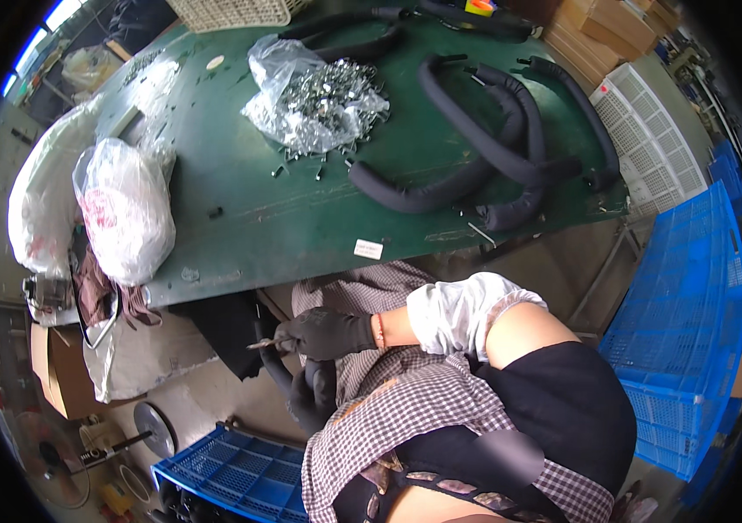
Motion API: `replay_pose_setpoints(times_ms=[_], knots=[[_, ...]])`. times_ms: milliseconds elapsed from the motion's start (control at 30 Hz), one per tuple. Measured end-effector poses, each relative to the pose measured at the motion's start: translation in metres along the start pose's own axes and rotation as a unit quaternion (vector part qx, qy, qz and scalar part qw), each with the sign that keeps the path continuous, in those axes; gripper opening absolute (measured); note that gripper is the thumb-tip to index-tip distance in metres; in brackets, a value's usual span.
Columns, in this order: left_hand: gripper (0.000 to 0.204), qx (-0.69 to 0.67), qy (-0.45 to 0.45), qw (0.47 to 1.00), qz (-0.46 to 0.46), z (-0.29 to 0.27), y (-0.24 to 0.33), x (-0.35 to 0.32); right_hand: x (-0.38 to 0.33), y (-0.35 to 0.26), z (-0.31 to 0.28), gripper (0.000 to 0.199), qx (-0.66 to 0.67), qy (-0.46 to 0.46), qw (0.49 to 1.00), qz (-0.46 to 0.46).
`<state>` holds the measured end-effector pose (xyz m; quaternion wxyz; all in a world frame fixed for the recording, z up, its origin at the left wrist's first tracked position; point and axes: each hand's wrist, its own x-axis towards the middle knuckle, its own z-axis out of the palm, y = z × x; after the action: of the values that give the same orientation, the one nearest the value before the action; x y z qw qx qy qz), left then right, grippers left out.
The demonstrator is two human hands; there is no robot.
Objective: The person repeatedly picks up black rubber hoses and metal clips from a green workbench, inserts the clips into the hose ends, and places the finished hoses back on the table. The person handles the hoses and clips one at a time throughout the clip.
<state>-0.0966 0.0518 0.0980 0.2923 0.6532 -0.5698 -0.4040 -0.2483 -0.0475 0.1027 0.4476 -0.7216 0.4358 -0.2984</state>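
While R hand [323,333] gripped a thin metal tool [265,343], L hand [312,394] clutched black hose [273,366] below green table [301,227]; clear bag [314,91] on it, white label [368,249] at edge

Black gloves on hands [326,334], white oversleeve, checked apron.

Both gloves look like matt black rubbery fabric, right hand [323,333] and left hand [310,397] alike. The tool [265,344] is dull metal. Hoses [467,139] wear matt black foam, kinda soft-looking. Clips [327,91] are shiny metal in a crinkly clear plastic bag [279,61]. The table [240,209] is scuffed green matt; the crates [694,305] are glossy blue plastic.
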Motion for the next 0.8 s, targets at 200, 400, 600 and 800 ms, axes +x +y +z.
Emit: replay_pose_setpoints(times_ms=[200, 400, 600, 800], knots=[[0.069, -0.007, -0.022, 0.987, 0.157, -0.035, 0.016, -0.002, 0.031, -0.060, -0.084, 0.010, 0.305, 0.012, 0.949, -0.073], [0.057, -0.026, 0.027, 0.989, 0.146, -0.044, 0.005, 0.020, 0.018, -0.086, -0.158, 0.021, 0.405, 0.130, 0.886, -0.184], [0.047, -0.104, 0.185, 0.954, 0.210, -0.138, 0.107, -0.001, -0.043, 0.000, -0.288, 0.037, -0.502, 0.368, 0.778, -0.085], [0.045, -0.396, 0.142, 0.870, 0.255, -0.106, 0.177, 0.064, -0.119, 0.095, -0.328, 0.063, -0.587, 0.121, 0.714, 0.361]])
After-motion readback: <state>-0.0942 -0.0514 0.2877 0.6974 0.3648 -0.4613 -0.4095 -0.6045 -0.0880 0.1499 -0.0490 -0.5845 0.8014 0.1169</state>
